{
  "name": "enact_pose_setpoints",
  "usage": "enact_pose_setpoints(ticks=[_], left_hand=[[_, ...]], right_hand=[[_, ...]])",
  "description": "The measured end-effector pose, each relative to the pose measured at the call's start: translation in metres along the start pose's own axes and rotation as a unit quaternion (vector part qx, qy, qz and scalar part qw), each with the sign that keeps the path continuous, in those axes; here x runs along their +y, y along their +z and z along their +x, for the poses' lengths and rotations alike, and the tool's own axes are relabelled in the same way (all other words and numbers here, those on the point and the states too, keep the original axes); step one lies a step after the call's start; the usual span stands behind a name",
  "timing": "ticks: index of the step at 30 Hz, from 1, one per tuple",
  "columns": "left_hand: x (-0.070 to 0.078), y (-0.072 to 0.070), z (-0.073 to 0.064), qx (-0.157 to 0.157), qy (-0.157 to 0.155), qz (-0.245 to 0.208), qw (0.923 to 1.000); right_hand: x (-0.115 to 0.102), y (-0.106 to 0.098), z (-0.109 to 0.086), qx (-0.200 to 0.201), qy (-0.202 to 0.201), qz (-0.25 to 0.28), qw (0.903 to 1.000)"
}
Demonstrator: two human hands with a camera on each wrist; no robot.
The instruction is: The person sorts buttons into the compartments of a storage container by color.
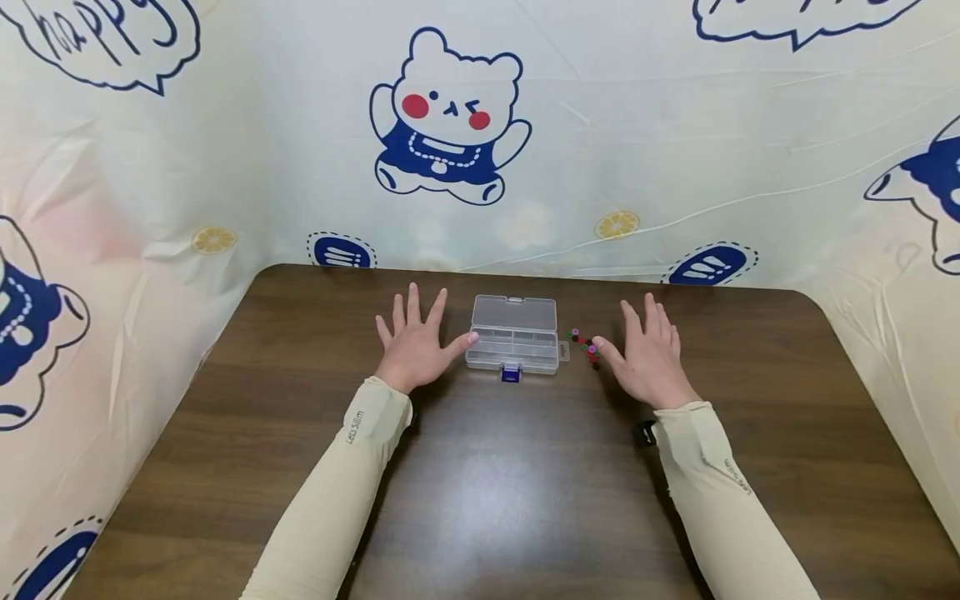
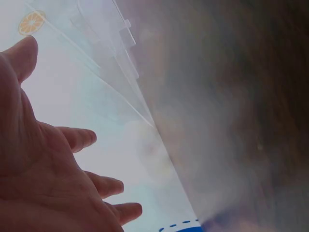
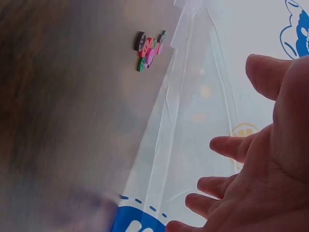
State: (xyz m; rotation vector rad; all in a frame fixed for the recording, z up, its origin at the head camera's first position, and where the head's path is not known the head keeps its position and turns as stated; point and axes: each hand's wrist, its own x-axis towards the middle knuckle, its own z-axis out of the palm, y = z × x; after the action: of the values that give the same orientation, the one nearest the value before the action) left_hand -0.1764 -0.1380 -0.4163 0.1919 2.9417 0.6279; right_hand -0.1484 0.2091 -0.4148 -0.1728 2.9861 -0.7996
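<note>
Spreading left hand (image 1: 417, 350): my fingers straight, released.
Right hand (image 1: 651, 360): mine, also released, fingers extended.
Clear box (image 1: 513, 348): lid (image 1: 514, 312) open, between my hands, at left thumb; contact unclear.
Coloured discs (image 3: 149, 55): clustered just beside my right thumb.

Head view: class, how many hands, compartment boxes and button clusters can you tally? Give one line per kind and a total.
Hands, left hand and right hand: 2
Clear plastic compartment box: 1
Button cluster: 1 (single buttons too small to count surely)
Total: 4
</note>
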Motion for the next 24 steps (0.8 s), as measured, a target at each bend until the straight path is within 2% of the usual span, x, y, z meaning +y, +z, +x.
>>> enact_pose_setpoints(ticks=[9,18,24], left_hand=[[0.0047,0.0016,0.0016,-0.001,0.015,-0.011,0.9998],[0.0066,0.0058,0.0059,-0.055,0.042,-0.043,0.9966],[0.0102,0.0088,0.0056,-0.06,0.046,-0.065,0.995]], right_hand=[[-0.0022,-0.0015,0.0,-0.006,0.004,0.008,0.9999],[0.0006,0.0072,-0.0001,-0.001,0.009,0.026,0.9996],[-0.0007,0.0074,-0.0016,0.001,0.016,0.041,0.999]])
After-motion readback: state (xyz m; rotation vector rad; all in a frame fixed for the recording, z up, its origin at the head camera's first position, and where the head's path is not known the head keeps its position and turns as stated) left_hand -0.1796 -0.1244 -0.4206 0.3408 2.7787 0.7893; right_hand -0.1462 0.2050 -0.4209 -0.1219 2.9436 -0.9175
